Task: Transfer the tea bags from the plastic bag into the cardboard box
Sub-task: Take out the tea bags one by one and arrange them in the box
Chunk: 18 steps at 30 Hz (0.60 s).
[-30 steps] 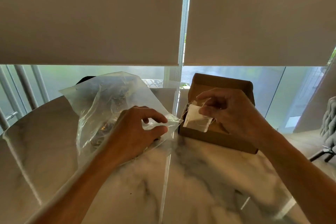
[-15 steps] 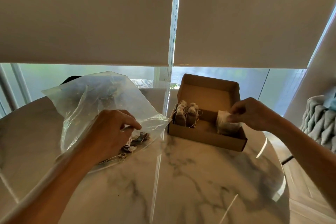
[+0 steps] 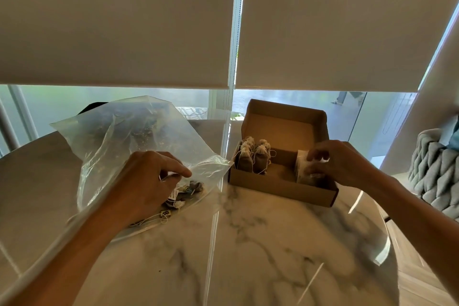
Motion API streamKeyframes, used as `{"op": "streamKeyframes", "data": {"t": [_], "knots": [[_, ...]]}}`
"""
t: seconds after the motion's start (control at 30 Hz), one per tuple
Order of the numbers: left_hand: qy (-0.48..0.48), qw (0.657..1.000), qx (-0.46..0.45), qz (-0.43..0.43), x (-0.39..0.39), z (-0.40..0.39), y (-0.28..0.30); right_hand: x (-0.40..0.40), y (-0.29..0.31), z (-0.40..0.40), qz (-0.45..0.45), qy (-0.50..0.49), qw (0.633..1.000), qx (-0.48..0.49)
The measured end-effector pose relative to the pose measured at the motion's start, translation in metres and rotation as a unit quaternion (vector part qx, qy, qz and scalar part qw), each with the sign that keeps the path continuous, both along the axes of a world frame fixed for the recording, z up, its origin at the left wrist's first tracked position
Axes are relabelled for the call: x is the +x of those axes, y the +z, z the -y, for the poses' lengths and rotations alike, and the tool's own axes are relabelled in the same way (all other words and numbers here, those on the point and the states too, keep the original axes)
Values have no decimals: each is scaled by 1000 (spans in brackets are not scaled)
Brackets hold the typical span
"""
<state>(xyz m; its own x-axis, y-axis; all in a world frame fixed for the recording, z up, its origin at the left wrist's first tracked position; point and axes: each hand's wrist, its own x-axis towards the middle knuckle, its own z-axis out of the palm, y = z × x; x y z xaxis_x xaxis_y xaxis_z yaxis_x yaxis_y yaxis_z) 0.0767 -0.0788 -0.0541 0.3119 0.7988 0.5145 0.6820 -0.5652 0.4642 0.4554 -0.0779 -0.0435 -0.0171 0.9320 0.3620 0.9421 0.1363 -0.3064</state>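
Right grip (image 3: 332, 164) pinches tea bag (image 3: 304, 169) inside cardboard box (image 3: 280, 187) — left grip (image 3: 149, 181) clutches plastic bag (image 3: 119, 136).

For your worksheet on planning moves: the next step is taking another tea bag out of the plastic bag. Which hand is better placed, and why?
The left hand. It rests on the plastic bag right beside the loose tea bags at its mouth. The right hand is over at the box, with its grip on a tea bag there.

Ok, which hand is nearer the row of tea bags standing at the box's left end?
Right. The right hand is inside the box's other end; the left hand holds the plastic bag, outside it.
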Motion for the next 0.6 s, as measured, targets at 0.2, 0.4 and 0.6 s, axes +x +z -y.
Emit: {"op": "streamKeyframes", "data": {"t": [0.2,0.4,0.6], "knots": [[-17,1000,-17,1,-2,1,2,15,-9,-7,19,-19,999,-35],[-4,1000,-20,-4,-9,11,5,17,-13,-15,57,-32,997,-51],[5,1000,12,-16,-29,29,3,13,-8,-12,42,-36,998,-44]]}}
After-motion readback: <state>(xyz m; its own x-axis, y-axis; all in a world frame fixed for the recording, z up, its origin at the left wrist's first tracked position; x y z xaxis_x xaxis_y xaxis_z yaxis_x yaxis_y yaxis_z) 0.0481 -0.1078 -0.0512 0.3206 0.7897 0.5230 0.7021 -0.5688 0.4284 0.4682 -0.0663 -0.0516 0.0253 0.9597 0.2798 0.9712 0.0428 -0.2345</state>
